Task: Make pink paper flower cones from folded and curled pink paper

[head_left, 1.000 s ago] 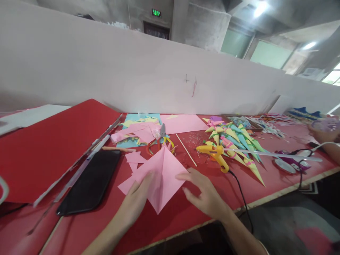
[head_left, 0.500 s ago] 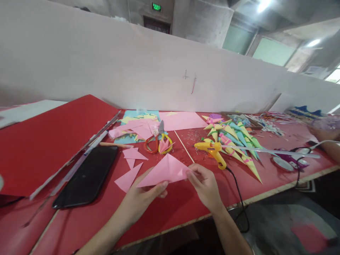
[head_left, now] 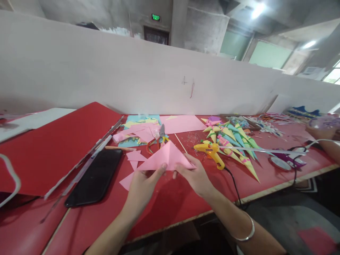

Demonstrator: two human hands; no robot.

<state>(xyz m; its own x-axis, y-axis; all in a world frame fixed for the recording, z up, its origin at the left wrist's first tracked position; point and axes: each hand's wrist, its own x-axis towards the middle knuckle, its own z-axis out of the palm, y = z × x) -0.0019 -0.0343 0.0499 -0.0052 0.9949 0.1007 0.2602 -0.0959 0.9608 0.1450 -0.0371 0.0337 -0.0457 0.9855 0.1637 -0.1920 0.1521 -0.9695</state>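
Paper (head_left: 169, 156), pink, smooth and matte, is folded into a wide triangle pointing away from the person, a straight crease down its middle, held over a shiny red tabletop (head_left: 164, 209). The left hand (head_left: 145, 181) and right hand (head_left: 196, 177) both pinch its near edge, thumbs on top near the centre, fingers mostly hidden beneath. For a crisp fold, matching the corners first, then pressing evenly outward from the crease, would likely serve best; squeezing hard could wrinkle so thin a sheet.

Just beyond the paper, partly hidden by it, lie grey-bladed scissors (head_left: 162, 131) with looped handles. To its left are flat, sharp-cornered pink scraps (head_left: 135, 156), then a smooth black slab (head_left: 94, 177) with rounded corners, perhaps a phone. To its right rests a yellow plastic glue gun (head_left: 209, 149); farther right, slender pastel paper cones (head_left: 240, 140) are heaped.
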